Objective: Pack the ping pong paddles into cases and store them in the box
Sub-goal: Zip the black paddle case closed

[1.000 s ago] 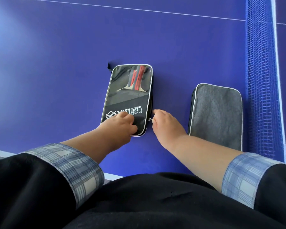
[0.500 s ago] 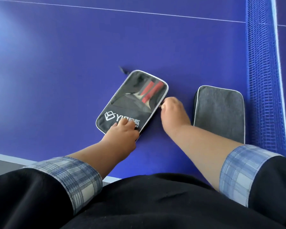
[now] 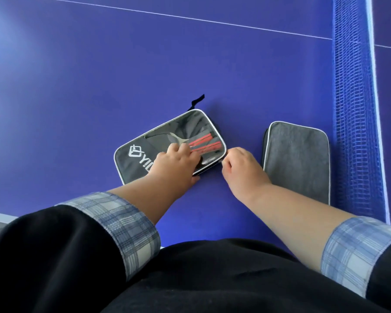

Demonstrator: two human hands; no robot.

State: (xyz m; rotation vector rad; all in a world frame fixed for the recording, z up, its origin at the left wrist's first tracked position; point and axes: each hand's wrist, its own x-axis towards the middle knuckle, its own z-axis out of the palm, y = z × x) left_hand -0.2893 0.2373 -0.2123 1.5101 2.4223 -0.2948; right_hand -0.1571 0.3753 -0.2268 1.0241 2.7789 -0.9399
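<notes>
A black paddle case (image 3: 145,152) with a clear window and white logo lies slanted on the blue table. Through the window I see a paddle handle with red stripes (image 3: 203,142). My left hand (image 3: 174,163) presses flat on the case's near half. My right hand (image 3: 239,168) pinches something small at the case's right corner, probably the zipper pull, which is too small to make out. A second case (image 3: 298,159), grey side up, lies to the right, apart from both hands.
The blue net (image 3: 352,109) runs along the right, just beyond the grey case. A white line (image 3: 190,18) crosses the blue table (image 3: 99,75) at the back. The table's near edge (image 3: 0,214) shows at lower left. My dark sleeves with plaid cuffs fill the foreground.
The windowed case has turned clockwise, from upright to nearly sideways. My right hand travelled along its edge to the right corner. My left hand stayed pressed on the case.
</notes>
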